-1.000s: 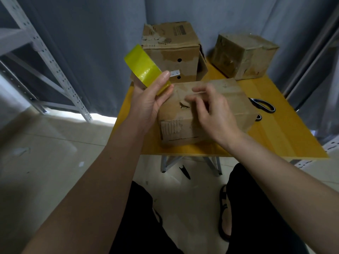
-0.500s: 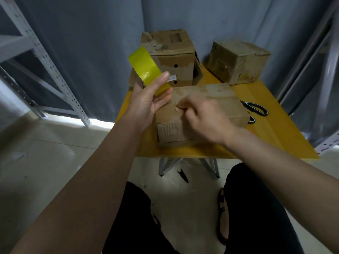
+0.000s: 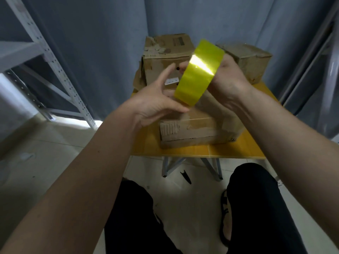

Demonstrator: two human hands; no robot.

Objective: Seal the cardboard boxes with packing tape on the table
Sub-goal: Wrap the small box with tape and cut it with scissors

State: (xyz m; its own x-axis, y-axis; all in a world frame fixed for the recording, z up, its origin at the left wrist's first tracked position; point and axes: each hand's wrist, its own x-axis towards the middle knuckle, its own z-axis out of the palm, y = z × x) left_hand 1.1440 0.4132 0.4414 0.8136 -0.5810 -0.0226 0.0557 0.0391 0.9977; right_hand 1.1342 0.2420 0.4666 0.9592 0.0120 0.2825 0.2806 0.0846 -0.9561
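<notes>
From the head camera, both hands are raised above the yellow table (image 3: 238, 153), holding a roll of yellow packing tape (image 3: 199, 74) between them. The roll is tilted, its glossy outer band facing the camera with a bright glare across the upper part. The right hand (image 3: 227, 77) grips the roll from the right side — its fingers curl round behind the band and are mostly hidden, with a fingertip showing at the roll's left edge. The left hand (image 3: 157, 99) comes up from below and to the left; its thumb reaches along under the lower rim of the roll and touches it, while the forefinger stands straight up and apart from the others, clear of the tape. Whether the remaining left fingers press on the roll cannot be told.

Directly beneath the hands lies the nearest cardboard box (image 3: 198, 129), closed, worn and scuffed, near the table's front edge. Behind it stands a taller box (image 3: 161, 59) with torn paper on its top, and to the right — partly hidden by the right hand — a third box (image 3: 251, 59).

A grey curtain (image 3: 110, 43) hangs behind the table, and a metal shelf frame (image 3: 55, 66) stands at the left. The person's dark trousers (image 3: 256, 208) show at the bottom, and a small black object (image 3: 185, 177) lies on the tiled floor under the table.
</notes>
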